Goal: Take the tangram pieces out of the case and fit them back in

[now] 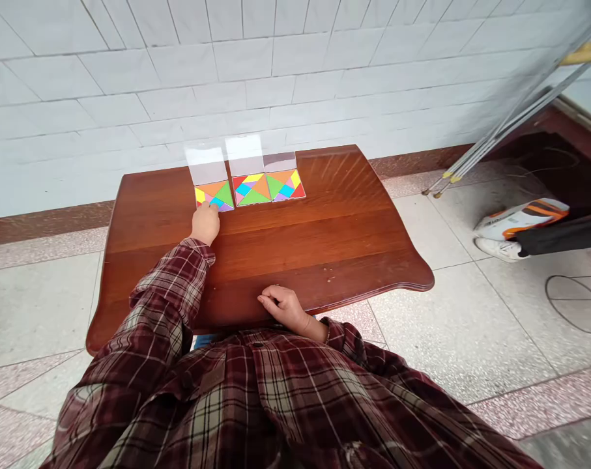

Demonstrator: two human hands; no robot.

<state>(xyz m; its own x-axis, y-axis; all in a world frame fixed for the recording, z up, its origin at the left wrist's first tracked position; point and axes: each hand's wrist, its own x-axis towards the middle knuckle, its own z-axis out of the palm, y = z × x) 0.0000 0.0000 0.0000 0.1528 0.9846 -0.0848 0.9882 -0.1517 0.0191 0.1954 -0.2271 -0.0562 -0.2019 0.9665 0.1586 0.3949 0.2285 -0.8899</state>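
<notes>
Three tangram sets lie in a row near the far edge of the brown wooden table [295, 241], their pale lids flipped open toward the wall. At the left tangram set [223, 193], my left hand [206, 225] touches the near edge with bent fingers and covers the lower left corner. Whatever its fingertips pinch is hidden. The middle tangram set [252, 189] and the right tangram set [286, 185] sit side by side, filled with coloured pieces. My right hand [286, 307] rests loosely curled on the table's near edge, apart from the sets, with nothing visible in it.
A white tiled wall [246, 65] stands behind the table. To the right, metal crutches [500, 133] lean beside a dark piece of furniture. A white and orange bag or box [524, 218] and another person's shoe [498, 249] are on the floor, with a thin wire hoop nearer.
</notes>
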